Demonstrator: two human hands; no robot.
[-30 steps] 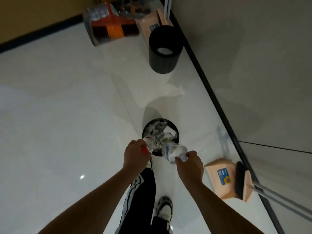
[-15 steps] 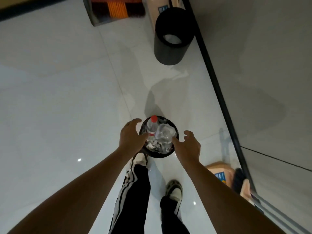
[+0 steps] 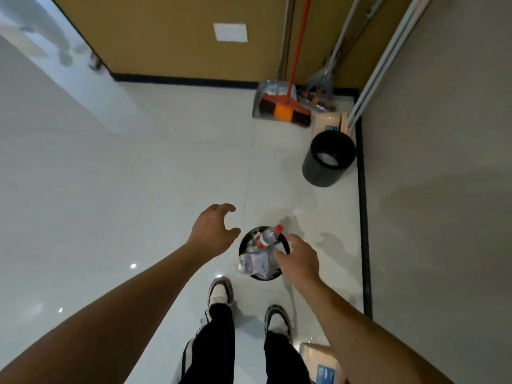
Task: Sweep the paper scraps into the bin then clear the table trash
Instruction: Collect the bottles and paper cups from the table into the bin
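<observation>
**Bottles Released Into Bin: Hands Withdrawing**

**Change since the earlier frames.** One second ago each hand gripped a clear plastic bottle over the small round black waste bin [image 3: 243,246]. Half a second ago both bottles stood in the bin and the hands had opened beside it. Now the hands are farther from the load and the view has tilted up toward the corner of the room.

**Hand state.** The left hand [image 3: 213,231] hangs to the left of the bin, apart from it, fingers spread and loosely curved, holding nothing. The right hand [image 3: 297,261] is over the bin's right rim, seen from the back. Its fingers point down toward the rim; whether they touch or grip anything cannot be determined.

**Location of task items.** The red-capped clear plastic bottle [image 3: 267,237] leans upright in the bin, its cap above the rim. The second clear plastic bottle [image 3: 253,263] lies across the near rim and overhangs it. White paper scraps [image 3: 250,248] lie beneath them.

**Meaning for the task.** The bottle drop-off appears complete. The overhanging bottle may roll out if the bin is knocked. A larger black cylindrical bin [image 3: 329,159] and a red-handled broom [image 3: 285,109] stand in the far corner.
</observation>
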